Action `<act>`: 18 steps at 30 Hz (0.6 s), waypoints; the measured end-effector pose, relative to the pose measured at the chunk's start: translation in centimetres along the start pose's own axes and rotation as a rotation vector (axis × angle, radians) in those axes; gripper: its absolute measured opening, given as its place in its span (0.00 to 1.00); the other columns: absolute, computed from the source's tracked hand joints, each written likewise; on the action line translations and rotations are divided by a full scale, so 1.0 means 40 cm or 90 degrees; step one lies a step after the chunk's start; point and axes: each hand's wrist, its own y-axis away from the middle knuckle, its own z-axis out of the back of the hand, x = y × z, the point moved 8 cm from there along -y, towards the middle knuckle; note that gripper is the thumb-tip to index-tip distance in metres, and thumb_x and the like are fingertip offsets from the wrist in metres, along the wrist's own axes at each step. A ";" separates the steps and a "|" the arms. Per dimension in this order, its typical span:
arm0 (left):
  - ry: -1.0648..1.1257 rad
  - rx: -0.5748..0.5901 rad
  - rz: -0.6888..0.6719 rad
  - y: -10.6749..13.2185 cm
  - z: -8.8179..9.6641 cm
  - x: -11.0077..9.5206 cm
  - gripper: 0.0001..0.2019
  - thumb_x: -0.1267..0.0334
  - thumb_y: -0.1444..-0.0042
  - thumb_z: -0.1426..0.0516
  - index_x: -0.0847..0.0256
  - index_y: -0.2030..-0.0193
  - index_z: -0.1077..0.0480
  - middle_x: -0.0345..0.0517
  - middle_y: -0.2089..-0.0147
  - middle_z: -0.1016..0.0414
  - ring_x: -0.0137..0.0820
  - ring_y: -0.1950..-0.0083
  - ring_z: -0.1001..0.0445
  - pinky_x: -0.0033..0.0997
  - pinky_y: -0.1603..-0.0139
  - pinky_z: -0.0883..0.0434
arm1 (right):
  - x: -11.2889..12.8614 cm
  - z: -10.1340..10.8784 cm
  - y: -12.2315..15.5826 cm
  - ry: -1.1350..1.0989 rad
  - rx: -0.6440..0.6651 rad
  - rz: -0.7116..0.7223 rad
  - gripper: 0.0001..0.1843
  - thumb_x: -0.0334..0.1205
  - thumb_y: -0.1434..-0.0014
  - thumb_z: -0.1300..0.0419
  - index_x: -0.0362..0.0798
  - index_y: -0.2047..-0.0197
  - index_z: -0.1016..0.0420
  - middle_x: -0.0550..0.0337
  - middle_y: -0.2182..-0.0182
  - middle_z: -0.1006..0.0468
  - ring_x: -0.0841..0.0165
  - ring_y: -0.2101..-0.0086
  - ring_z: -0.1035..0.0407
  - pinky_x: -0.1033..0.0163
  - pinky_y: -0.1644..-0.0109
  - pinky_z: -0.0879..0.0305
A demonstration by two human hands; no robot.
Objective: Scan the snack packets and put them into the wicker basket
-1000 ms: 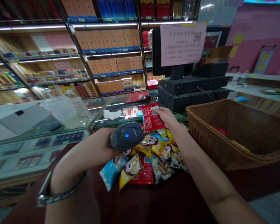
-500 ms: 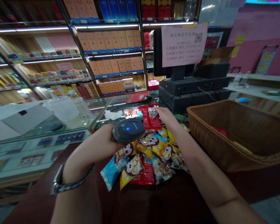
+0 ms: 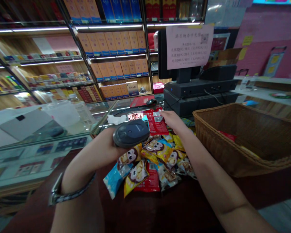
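My left hand (image 3: pixel 104 144) is closed around a dark barcode scanner (image 3: pixel 131 132), its head pointing right and no light showing on top. Most of those fingers are hidden beneath the scanner. At the far side of the snack pile, my right hand (image 3: pixel 172 121) grips a red snack bag (image 3: pixel 157 124) by its upper right edge, with the printed barcode turned up. The scanner head is close to the bag's left side. Below both hands lie several yellow snack bags (image 3: pixel 136 172) with a monkey face, a blue-and-white bag (image 3: pixel 115 178) and another red bag (image 3: pixel 152 181).
A wicker basket (image 3: pixel 215 142) with a few packets inside stands on the right. Behind are a monitor with a paper sign (image 3: pixel 189 45) and a black cash drawer (image 3: pixel 199 102). A lit phone (image 3: pixel 135 116) and white tissue (image 3: pixel 116 119) lie on the glass counter.
The blue light on top of the scanner has gone off. The scanner has shifted slightly left, and the view has moved a little. The red bag stays in my right hand.
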 end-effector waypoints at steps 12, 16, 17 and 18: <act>-0.024 0.028 0.026 -0.001 -0.008 0.004 0.17 0.60 0.46 0.39 0.53 0.48 0.24 0.40 0.51 0.18 0.36 0.51 0.22 0.37 0.45 0.26 | 0.185 0.460 0.156 0.568 -0.582 0.039 0.21 0.35 0.38 0.52 0.41 0.50 0.22 0.37 0.55 0.23 0.53 0.52 0.30 0.47 0.48 0.36; -0.035 0.042 0.041 -0.001 -0.012 0.007 0.16 0.59 0.46 0.38 0.52 0.49 0.24 0.40 0.51 0.18 0.37 0.50 0.22 0.38 0.45 0.27 | 0.088 0.473 0.120 0.629 -0.479 -0.135 0.17 0.35 0.44 0.46 0.40 0.57 0.19 0.38 0.60 0.21 0.49 0.53 0.28 0.39 0.43 0.40; -0.035 0.044 0.042 -0.001 -0.013 0.007 0.16 0.59 0.46 0.38 0.52 0.50 0.24 0.40 0.51 0.18 0.37 0.50 0.22 0.38 0.45 0.27 | 0.068 0.475 0.112 0.631 -0.451 -0.166 0.16 0.34 0.45 0.44 0.40 0.58 0.19 0.38 0.61 0.20 0.49 0.54 0.27 0.39 0.43 0.40; -0.034 0.046 0.043 0.000 -0.013 0.007 0.16 0.58 0.46 0.38 0.52 0.50 0.24 0.41 0.51 0.18 0.37 0.50 0.22 0.38 0.45 0.27 | 0.054 0.476 0.106 0.630 -0.426 -0.189 0.16 0.34 0.46 0.44 0.41 0.58 0.19 0.38 0.61 0.20 0.49 0.54 0.27 0.39 0.43 0.39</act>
